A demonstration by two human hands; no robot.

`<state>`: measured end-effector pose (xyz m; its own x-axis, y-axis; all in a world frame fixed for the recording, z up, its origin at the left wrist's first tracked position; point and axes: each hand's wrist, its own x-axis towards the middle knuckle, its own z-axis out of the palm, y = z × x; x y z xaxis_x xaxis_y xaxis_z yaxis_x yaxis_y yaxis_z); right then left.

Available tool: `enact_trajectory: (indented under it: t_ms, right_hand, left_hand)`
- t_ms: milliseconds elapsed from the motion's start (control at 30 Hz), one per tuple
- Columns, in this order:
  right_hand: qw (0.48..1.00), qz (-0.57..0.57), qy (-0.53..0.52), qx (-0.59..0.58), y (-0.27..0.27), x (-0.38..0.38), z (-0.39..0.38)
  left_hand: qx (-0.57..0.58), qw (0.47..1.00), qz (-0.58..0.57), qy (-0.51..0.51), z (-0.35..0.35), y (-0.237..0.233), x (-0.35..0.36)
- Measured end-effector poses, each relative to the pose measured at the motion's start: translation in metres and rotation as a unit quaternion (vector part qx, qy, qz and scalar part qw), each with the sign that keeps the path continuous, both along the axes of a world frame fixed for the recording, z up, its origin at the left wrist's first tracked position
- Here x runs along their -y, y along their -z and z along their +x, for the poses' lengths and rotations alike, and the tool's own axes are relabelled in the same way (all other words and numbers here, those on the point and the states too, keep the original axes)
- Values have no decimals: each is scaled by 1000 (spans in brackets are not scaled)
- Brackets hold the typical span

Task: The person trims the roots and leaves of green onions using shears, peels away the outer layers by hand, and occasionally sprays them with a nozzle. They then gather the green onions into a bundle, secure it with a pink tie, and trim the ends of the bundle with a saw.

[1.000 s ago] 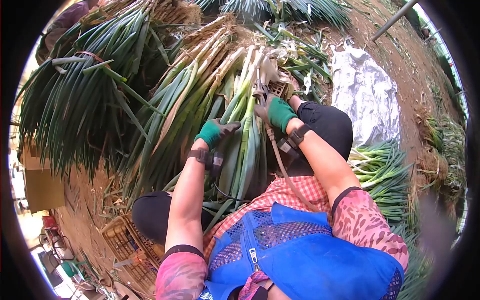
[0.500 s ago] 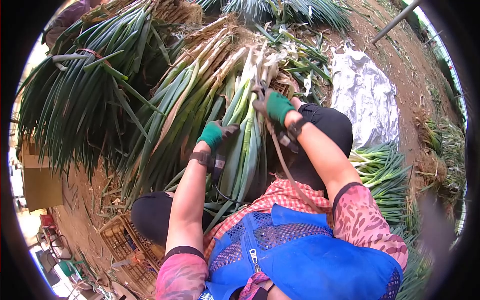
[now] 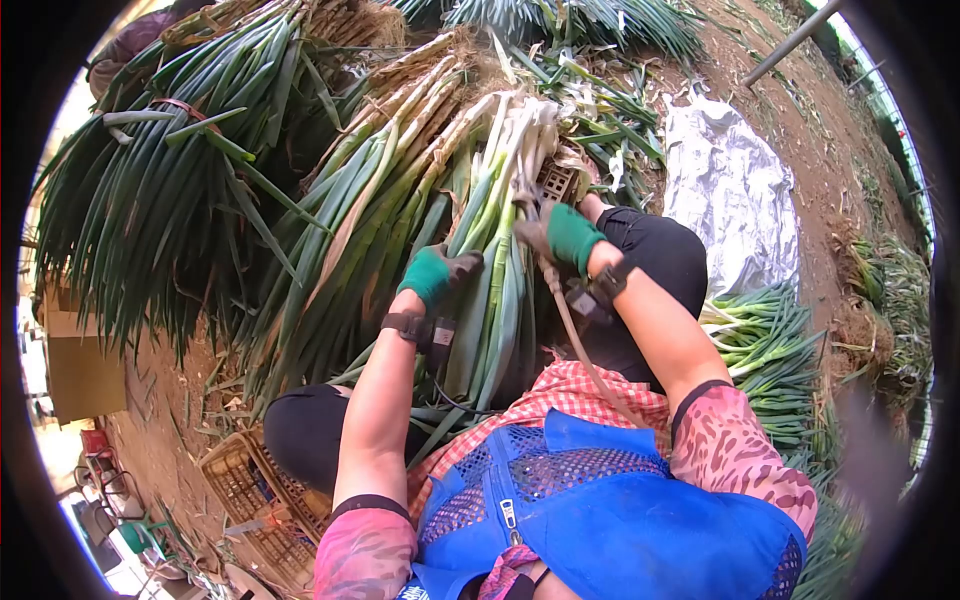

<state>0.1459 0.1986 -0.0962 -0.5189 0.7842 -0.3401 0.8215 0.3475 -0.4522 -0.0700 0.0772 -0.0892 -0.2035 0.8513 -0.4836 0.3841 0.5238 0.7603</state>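
Observation:
Green onions (image 3: 490, 235) with white stalks lie across the lap, leaves toward my body. My left hand (image 3: 440, 275), in a green glove with dark fingertips, is closed on the leaves. My right hand (image 3: 562, 236), gloved the same way, is wrapped round a metal tool (image 3: 525, 200) with a hose (image 3: 572, 330) running down to my lap. The tool's tip is beside the white stalks. A pile of unpeeled onions (image 3: 370, 200) with dry brown stalks leans left of my left hand.
A tied onion bundle (image 3: 180, 200) fills the upper left. A silver sheet (image 3: 728, 190) and stacked clean onions (image 3: 765, 360) lie at right. A wicker basket (image 3: 260, 490) stands lower left. Behind my right hand is a brown plastic crate (image 3: 558, 181).
My right hand with the tool has moved slightly right and down. My left hand has stayed almost in place on the leaves.

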Motion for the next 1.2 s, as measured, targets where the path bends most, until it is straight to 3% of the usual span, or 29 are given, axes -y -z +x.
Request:
enact_trajectory:
  t_ms: [100,233,267,367,400,500,567,800,900,933,1033,1067,1167,1200]
  right_hand:
    - [999,-29,25,-38,-48,46,7]
    - [974,17,197,-112,-52,50,20]
    - [982,10,167,-91,-51,52,18]
    - [997,-12,77,-25,-44,61,14]
    - [998,-31,57,-18,-39,62,15]
    - [996,-53,56,-42,-39,73,16]
    - [994,-66,68,-44,-48,80,15]
    - [991,-96,87,-30,-51,87,24]
    - [992,-91,75,-35,-39,86,34]
    - [992,-94,78,-33,-38,84,33]
    - [991,-112,71,-28,-41,81,32]
    - [991,-120,57,-30,-45,78,30]
    - [993,-100,26,-57,-44,76,27]
    - [994,-91,6,-60,-46,76,27]
  left_hand:
    - [14,1000,-7,13,-3,3,0]
    - [-63,992,7,107,-2,1,5]
    - [-86,987,12,135,-3,5,4]
    - [0,993,-30,118,-29,27,-6]
    - [-79,991,-41,101,-26,-23,-1]
    - [-272,960,66,-13,-53,5,-14]
    - [-354,932,72,-24,-84,65,-26]
    - [-452,886,-95,-27,-38,53,-10]
    - [-490,866,-70,-70,-27,67,4]
    - [-543,836,-5,-83,-24,78,10]
    - [-405,904,-132,-48,-38,55,-2]
    - [-384,919,-65,-60,-49,64,2]
    - [-104,993,-57,-8,-71,96,5]
    - [-102,994,-26,-7,-75,126,11]
